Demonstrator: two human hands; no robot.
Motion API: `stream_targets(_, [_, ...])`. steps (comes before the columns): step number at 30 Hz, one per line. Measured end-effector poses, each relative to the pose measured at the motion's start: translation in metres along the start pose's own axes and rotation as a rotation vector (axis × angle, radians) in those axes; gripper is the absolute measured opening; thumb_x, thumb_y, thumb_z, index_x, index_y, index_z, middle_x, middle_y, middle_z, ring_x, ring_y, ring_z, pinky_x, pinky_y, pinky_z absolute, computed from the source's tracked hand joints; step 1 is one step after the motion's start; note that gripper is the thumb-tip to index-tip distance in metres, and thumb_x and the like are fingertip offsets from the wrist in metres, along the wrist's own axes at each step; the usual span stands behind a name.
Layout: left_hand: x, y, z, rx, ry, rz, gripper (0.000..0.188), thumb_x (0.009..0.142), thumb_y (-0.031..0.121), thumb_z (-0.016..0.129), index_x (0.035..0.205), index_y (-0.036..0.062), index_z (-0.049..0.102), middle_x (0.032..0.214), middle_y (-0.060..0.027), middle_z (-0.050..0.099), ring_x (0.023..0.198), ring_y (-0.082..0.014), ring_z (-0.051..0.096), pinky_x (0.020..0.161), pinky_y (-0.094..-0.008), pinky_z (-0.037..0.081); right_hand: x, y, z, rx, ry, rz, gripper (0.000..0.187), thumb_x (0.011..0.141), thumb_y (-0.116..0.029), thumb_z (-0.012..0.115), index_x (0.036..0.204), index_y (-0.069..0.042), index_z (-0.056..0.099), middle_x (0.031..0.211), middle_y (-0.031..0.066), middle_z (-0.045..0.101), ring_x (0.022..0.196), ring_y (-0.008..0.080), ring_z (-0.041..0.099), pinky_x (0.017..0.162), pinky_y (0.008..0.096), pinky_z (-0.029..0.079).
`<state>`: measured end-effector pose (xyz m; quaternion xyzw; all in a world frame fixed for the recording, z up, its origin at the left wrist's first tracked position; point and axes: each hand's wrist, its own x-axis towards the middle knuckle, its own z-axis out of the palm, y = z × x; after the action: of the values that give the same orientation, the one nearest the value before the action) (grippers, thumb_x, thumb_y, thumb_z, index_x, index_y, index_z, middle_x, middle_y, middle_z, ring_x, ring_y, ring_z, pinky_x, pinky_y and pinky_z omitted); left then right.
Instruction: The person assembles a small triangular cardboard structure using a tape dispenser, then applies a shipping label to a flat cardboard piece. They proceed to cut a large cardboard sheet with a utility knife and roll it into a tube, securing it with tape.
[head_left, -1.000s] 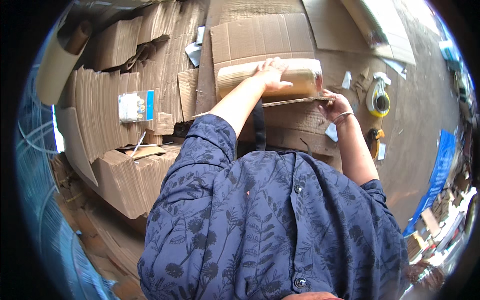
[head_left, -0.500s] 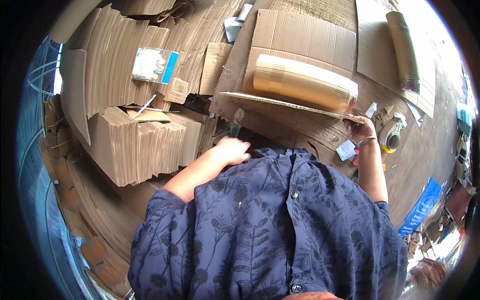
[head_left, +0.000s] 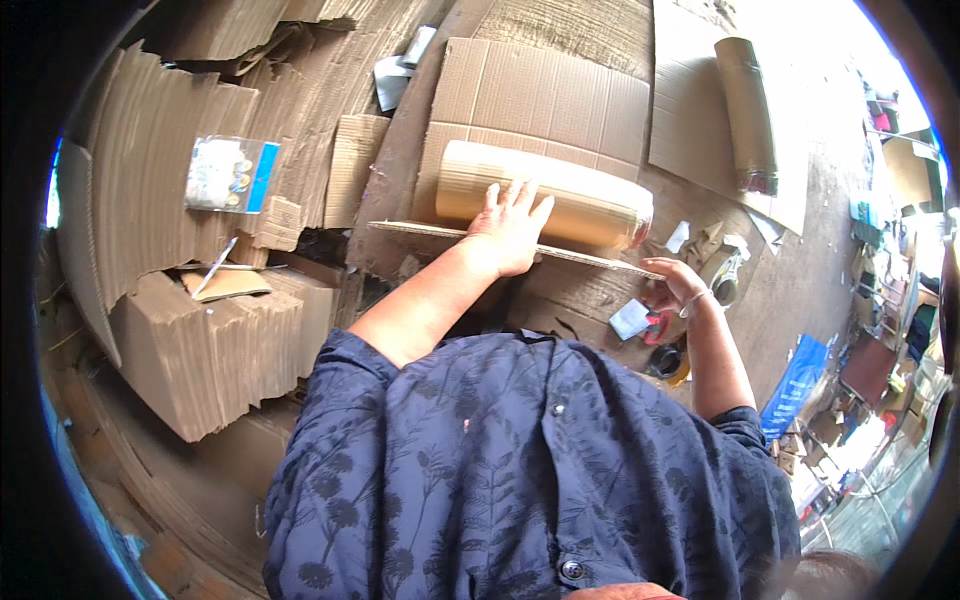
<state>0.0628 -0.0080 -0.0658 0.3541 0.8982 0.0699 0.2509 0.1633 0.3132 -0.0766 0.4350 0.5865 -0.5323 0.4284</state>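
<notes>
A creased brown cardboard sheet (head_left: 545, 90) lies on the wooden table, its near flap tilted up so that the edge shows as a thin line. On the sheet rests a tan, shiny cylindrical roll (head_left: 570, 200), lying crosswise. My left hand (head_left: 505, 235) reaches over the flap's edge with fingers spread, the fingertips against the roll's near side. At the flap's right corner, my right hand (head_left: 678, 285) is closed on the cardboard, thumb and fingers around its edge.
Tall stacks of folded cardboard (head_left: 210, 350) stand at the left, a clear packet (head_left: 232, 175) on one. Another roll (head_left: 748, 120) lies on cardboard at the far right. A tape dispenser (head_left: 724, 280), red-handled scissors (head_left: 656, 328) and a blue sheet (head_left: 797, 388) are near my right arm.
My left hand has moved from beside my body up and right onto the roll, opening its fingers. My right hand keeps its hold on the flap. The whole view has shifted.
</notes>
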Motion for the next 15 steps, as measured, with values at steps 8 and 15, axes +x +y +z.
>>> stream_targets(8, [0.033, -0.016, -0.019, -0.013, -0.204, 0.055, 0.051, 0.083, 0.024, 0.06, 0.128, 0.0031, 0.053, 0.143, -0.0271, 0.037, 0.133, -0.0388, 0.036, 0.108, -0.0443, 0.031, 0.078, -0.176, -0.014, -0.824, 0.409, -0.535, 0.042, 0.08, -0.022, 0.064, 0.12, -0.009, 0.059, 0.104, 0.0223, 0.064, 0.099, 0.0293, 0.064, 0.084, 0.0398, 0.052])
stream_targets(15, [0.036, -0.024, -0.012, -0.073, -0.105, 0.133, 0.029, 0.076, 0.018, 0.06, 0.099, 0.0021, 0.066, 0.125, -0.0277, 0.054, 0.117, -0.0392, 0.053, 0.094, -0.0432, 0.045, 0.19, -0.287, 0.047, -1.39, 0.701, -0.504, 0.092, 0.076, -0.041, 0.074, 0.149, -0.02, 0.023, 0.152, 0.0093, 0.03, 0.137, 0.0287, 0.033, 0.109, 0.0426, 0.035])
